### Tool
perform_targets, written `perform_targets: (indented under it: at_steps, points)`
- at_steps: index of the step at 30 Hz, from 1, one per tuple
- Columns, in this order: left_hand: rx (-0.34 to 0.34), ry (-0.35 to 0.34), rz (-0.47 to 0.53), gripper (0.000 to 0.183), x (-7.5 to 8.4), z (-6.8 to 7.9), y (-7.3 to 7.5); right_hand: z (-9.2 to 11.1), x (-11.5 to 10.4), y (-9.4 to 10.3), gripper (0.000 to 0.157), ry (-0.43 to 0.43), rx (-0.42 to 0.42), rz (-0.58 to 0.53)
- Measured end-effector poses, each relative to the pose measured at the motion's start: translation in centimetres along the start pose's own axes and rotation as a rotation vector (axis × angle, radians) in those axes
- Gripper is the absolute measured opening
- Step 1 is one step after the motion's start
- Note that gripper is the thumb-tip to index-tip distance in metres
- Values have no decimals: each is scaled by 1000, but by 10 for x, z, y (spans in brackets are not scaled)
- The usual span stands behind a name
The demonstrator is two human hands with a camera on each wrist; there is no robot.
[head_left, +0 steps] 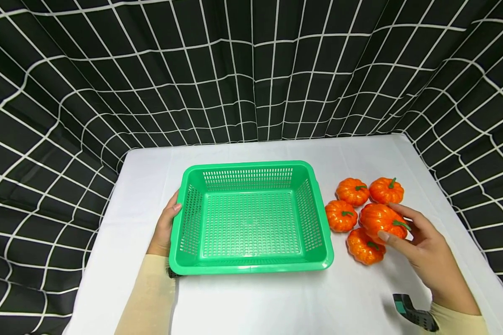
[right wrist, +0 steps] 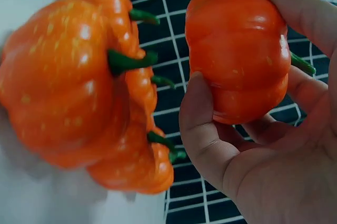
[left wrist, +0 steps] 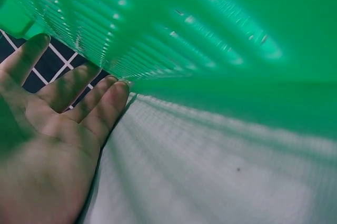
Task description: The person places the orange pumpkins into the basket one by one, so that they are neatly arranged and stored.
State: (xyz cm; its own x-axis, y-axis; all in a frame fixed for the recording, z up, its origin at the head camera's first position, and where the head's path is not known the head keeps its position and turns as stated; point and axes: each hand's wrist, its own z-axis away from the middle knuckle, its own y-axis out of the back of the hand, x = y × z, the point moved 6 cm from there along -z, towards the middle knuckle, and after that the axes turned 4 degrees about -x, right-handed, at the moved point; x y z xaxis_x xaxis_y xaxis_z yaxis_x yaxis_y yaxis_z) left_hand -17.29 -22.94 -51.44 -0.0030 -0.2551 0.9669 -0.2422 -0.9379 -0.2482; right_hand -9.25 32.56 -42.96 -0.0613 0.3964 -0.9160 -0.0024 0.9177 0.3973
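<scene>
**Right hand (head_left: pixel 431 251) grips an orange pumpkin (head_left: pixel 378 221) beside a green basket (head_left: pixel 251 269)**

The basket, its walls and floor perforated, sits on a white tablecloth (head_left: pixel 289 302). The left hand (head_left: pixel 166 228) touches its left side, thumb at the rim. To the basket's right, the person's other hand has its thumb on the near side of the gripped pumpkin, whose green stem points right. Four more pumpkins (head_left: pixel 341 216) cluster about it: two on the far side, one to the left, one nearer and partly hidden beneath it. Pale sleeves (head_left: pixel 144 298) cover both forearms. A black curtain (head_left: pixel 264 60) with white grid lines hangs beyond the far edge and along both sides.
</scene>
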Motion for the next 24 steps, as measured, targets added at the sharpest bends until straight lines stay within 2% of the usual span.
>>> perform_targets:
  at_steps: [6,10,17,24]
  points:
    - [6,-2,15,71,2,0,-2,-7,-13,-12,70,50,-40,14]
    - [15,0,14,71,2,-1,-2,-10,-18,-18,70,50,-58,-14]
    - [-3,2,25,70,0,-2,-2,-15,-30,-27,72,61,-73,19]
    - [-2,-4,3,69,0,0,0,-23,-45,-38,70,93,-117,-63]
